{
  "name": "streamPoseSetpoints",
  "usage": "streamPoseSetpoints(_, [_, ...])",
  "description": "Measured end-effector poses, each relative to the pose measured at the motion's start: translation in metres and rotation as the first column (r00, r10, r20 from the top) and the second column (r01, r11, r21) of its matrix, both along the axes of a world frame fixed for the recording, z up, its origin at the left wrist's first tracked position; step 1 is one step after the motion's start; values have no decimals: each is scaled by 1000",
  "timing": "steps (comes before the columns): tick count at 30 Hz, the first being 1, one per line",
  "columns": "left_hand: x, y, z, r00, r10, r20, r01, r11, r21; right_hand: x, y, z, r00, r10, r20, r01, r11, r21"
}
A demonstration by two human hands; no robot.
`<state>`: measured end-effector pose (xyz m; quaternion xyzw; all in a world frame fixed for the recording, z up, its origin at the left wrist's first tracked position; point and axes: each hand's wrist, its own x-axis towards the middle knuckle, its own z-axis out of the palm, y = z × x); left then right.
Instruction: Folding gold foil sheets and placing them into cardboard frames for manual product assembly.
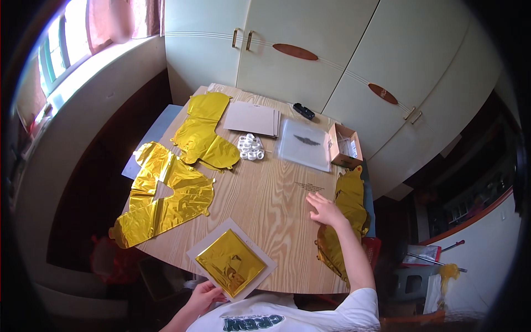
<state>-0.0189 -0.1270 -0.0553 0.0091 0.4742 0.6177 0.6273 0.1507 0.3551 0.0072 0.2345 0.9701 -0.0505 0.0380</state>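
Evidently the grey card (pixel 270 264) serves as a stiff backing: the folded gold foil (pixel 229 260) lies flat on it at the near edge of the bench (pixel 260 205), close to the person's body. The left hand (pixel 206 297) has its fingers closed on the card's near left edge, a grip that probably steadies the card without pressing on the slippery foil. The right hand (pixel 326 211) reaches across the right side, fingers extended and loosely parted, with nothing seen in their hold; whether they touch the surface I cannot tell. Its forearm passes over a long gold foil piece (pixel 349 199) along the right edge. Two larger pieces, a far foil sheet (pixel 207 122) and a near foil sheet (pixel 171 202), spread along the left, which seems to leave the middle free for handling. Small things sit farther back, likely to be reachable yet out of the way: a stack of grey cards (pixel 251 118), a cluster of white rings (pixel 251 148), clear plastic bags (pixel 298 155) and an open box (pixel 347 161).
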Motion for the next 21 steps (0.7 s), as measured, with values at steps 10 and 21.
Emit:
streamPoseSetpoints(10, [-1, 3, 17, 991, -17, -135, 24, 998, 55, -18, -37, -4, 969, 247, -12, -224, 897, 381])
streamPoseSetpoints(21, [-5, 60, 37, 956, -286, -67, 290, 956, 46, -27, -62, -9, 960, 277, -44, -235, 881, 409])
